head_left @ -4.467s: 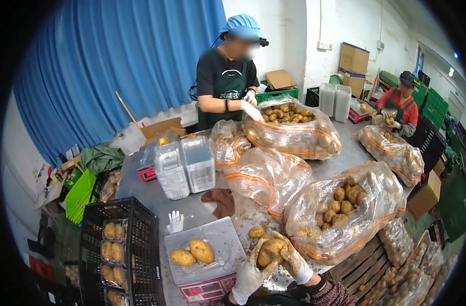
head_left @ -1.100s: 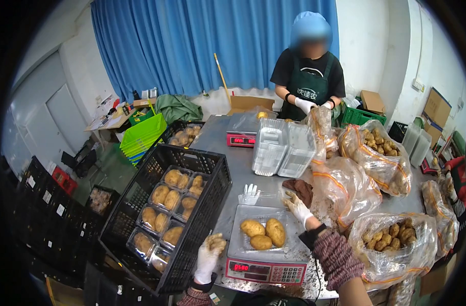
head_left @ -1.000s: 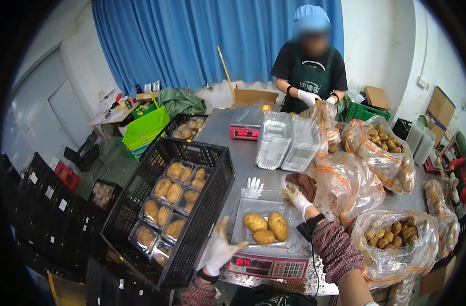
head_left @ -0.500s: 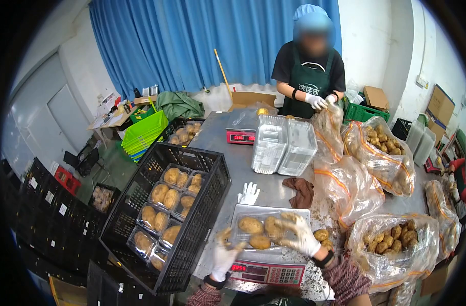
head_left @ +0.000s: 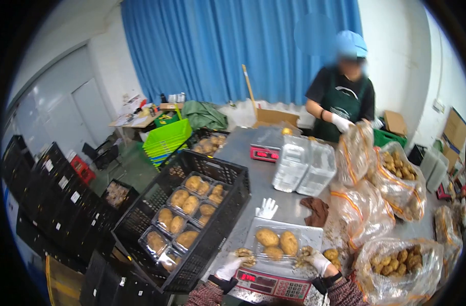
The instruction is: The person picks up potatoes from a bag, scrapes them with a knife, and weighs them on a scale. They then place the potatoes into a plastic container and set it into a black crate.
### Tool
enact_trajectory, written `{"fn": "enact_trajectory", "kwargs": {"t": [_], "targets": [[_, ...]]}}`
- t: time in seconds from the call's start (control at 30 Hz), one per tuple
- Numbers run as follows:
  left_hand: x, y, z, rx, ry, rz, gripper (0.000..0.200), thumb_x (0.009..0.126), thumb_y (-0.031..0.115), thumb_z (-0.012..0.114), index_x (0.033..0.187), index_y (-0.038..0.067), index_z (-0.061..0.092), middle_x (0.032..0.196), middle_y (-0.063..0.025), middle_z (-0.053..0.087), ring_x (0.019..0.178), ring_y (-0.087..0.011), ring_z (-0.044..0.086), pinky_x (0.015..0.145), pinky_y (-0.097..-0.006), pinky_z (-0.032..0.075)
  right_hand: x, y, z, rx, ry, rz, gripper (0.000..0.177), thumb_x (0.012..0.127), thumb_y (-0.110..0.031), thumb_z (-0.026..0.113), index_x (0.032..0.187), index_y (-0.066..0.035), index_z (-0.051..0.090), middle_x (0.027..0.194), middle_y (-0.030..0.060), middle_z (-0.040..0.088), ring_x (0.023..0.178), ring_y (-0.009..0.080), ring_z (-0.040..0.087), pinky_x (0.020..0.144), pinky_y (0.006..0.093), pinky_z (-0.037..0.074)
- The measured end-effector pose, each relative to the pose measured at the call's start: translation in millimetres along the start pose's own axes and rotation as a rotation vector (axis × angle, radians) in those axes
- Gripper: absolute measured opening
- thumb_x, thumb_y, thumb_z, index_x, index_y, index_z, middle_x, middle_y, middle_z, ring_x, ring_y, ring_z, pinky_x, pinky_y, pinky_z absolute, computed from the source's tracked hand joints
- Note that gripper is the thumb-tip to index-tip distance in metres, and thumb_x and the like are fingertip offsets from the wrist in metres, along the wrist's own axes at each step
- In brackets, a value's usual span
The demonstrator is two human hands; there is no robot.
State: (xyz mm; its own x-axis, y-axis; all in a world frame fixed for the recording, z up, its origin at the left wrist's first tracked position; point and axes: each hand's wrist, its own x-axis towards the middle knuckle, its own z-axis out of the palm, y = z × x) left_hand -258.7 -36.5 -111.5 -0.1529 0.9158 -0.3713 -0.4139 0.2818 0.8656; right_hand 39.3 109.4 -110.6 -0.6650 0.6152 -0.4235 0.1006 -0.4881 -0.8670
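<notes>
A clear plastic tray with three potatoes rests on the metal pan of a red and white digital scale. My left hand, in a white glove with soiled fingers, is at the tray's near left corner, fingers loosely bent and apart. On the other side my right hand, gloved alike, has its fingertips right at the tray's near right edge, fingers apart. Several loose potatoes lie just beyond my right hand. A spare white glove and a brown cloth lie behind the scale.
A black crate of packed potato trays stands at left. Nested clear trays and a second scale are further back. Plastic bags of potatoes line the right side. Across the table a person handles a bag.
The camera view has turned, shifting the scene right and down. My right hand has drawn back from above the potatoes to the tray's near right edge. The person's hands have shifted at the bag.
</notes>
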Motion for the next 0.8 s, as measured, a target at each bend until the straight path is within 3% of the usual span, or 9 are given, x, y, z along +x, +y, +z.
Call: {"fn": "enact_trajectory", "kwargs": {"t": [0.13,0.23,0.33,0.4,0.47,0.53,0.57,0.73,0.8], "targets": [[21.0,-12.8,-6.0,-0.038,-0.003,0.013,0.021,0.086,0.010,0.059,0.104,0.000,0.060,0.090,-0.0076,0.067,0.082,-0.0156,0.065,0.076,-0.0284,0.053,15.9,7.6,-13.6,-0.029,-0.017,0.084,0.024,0.084,0.006,0.052,0.106,0.002,0.046,0.091,0.0170,0.062,0.082,0.0306,0.066,0.075,0.0394,0.056],[22.0,-7.6,-2.9,-0.063,-0.011,0.151,0.017,0.085,0.008,0.059,0.100,0.000,0.062,0.088,-0.0067,0.066,0.078,-0.0139,0.063,0.075,-0.0268,0.051,18.0,5.2,-17.0,-0.042,-0.034,0.019,0.035,0.081,0.007,0.056,0.114,0.004,0.042,0.090,0.0156,0.060,0.077,0.0285,0.066,0.066,0.0349,0.057],[-26.3,63.4,31.1,0.174,-0.042,0.346,0.017,0.085,0.006,0.059,0.101,-0.001,0.061,0.093,-0.0056,0.065,0.081,-0.0116,0.059,0.076,-0.0258,0.049,-4.0,-23.5,8.8,-0.087,0.031,-0.082,0.031,0.076,0.010,0.057,0.105,0.001,0.046,0.086,0.0140,0.060,0.074,0.0257,0.064,0.064,0.0344,0.055],[-38.4,86.1,45.5,0.045,0.024,0.528,0.024,0.083,0.002,0.064,0.106,-0.001,0.059,0.099,-0.0040,0.063,0.089,-0.0128,0.059,0.083,-0.0271,0.047,10.5,-21.2,-6.7,0.039,-0.081,-0.308,0.035,0.073,0.006,0.063,0.102,-0.004,0.046,0.074,0.0079,0.056,0.062,0.0200,0.060,0.054,0.0312,0.050],[-62.5,131.5,85.1,-0.209,0.233,0.653,0.033,0.080,-0.001,0.068,0.111,0.001,0.056,0.104,-0.0057,0.060,0.094,-0.0117,0.057,0.084,-0.0270,0.050,-29.7,-104.3,70.8,0.106,-0.012,-0.409,0.037,0.071,0.000,0.067,0.102,-0.006,0.046,0.073,0.0041,0.053,0.059,0.0167,0.055,0.051,0.0287,0.046],[-62.3,160.9,119.9,-0.350,0.245,1.026,0.056,0.082,-0.005,0.064,0.131,0.008,0.042,0.130,-0.0071,0.045,0.118,-0.0163,0.045,0.096,-0.0328,0.046,-29.2,-139.6,112.3,0.226,-0.049,-0.601,0.039,0.071,-0.004,0.068,0.103,-0.007,0.046,0.072,0.0014,0.049,0.058,0.0147,0.050,0.052,0.0266,0.044],[-49.0,165.3,126.5,-0.471,0.174,0.904,0.055,0.083,-0.004,0.063,0.132,0.008,0.042,0.129,-0.0069,0.047,0.118,-0.0171,0.047,0.097,-0.0329,0.045,-27.6,-152.7,124.6,0.249,-0.037,-0.585,0.044,0.077,0.004,0.063,0.113,-0.003,0.040,0.075,0.0023,0.049,0.073,0.0158,0.058,0.059,0.0269,0.051],[8.0,222.2,90.8,-0.805,-0.107,0.490,0.036,0.091,0.017,0.057,0.123,0.004,0.048,0.118,-0.0099,0.057,0.107,-0.0216,0.057,0.094,-0.0362,0.047,33.2,-215.3,130.5,-0.681,-0.135,-0.716,0.029,0.081,-0.016,0.068,0.104,-0.003,0.057,0.096,0.0090,0.062,0.085,0.0197,0.061,0.075,0.0314,0.050],[21.2,247.7,51.2,-0.720,-0.142,0.485,0.035,0.092,0.022,0.054,0.122,0.004,0.050,0.117,-0.0116,0.058,0.107,-0.0230,0.058,0.094,-0.0372,0.048,71.8,-240.9,91.2,-1.358,0.074,-1.146,0.033,0.076,-0.020,0.066,0.105,-0.004,0.060,0.105,0.0167,0.060,0.100,0.0354,0.056,0.087,0.0414,0.045]]}}
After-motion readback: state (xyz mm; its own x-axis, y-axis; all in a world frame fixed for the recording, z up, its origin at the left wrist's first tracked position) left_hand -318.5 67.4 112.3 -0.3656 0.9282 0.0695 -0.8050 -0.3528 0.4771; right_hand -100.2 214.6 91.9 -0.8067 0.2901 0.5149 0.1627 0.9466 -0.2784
